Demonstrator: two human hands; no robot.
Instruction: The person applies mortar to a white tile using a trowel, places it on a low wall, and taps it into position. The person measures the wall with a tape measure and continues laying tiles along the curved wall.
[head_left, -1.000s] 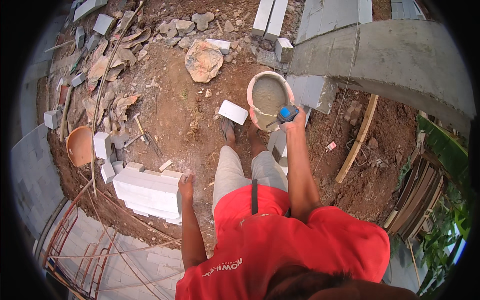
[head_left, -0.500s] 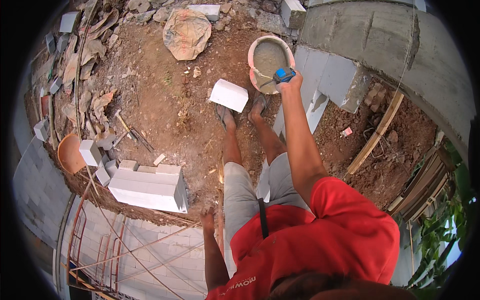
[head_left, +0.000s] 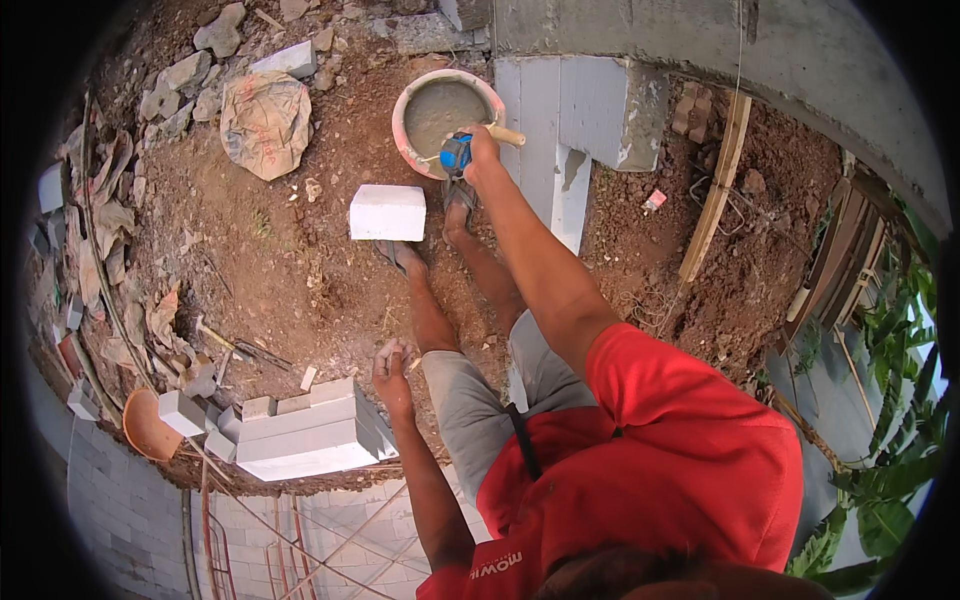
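My right hand (head_left: 482, 150) is closed around a blue tape measure (head_left: 456, 152). A wooden handle (head_left: 508, 135), apparently a trowel's, sticks out of the same fist; its blade is mostly hidden. Directly beneath is a round tub (head_left: 400, 110) with a pinkish rim, holding wet grey mortar (head_left: 440, 110). By my feet rests a white block (head_left: 388, 212), tilted slightly toward me. My left hand (head_left: 391, 368) hangs empty over the dirt, fingers loosely bent and apart, near a stack of white blocks (head_left: 310, 435).
Grey blocks (head_left: 530, 110) form a low wall right of the tub, below a concrete beam (head_left: 690, 40). A crumpled paper sack (head_left: 265, 122) lies at the far left. A hammer (head_left: 222, 338), an orange bowl (head_left: 150, 425) and rubble are left. A wooden plank (head_left: 718, 190) slants across the right.
My view has swung, so the tub and the block sit further left. My left hand has come forward and up from beside my leg. The right hand has turned, showing the wooden handle.
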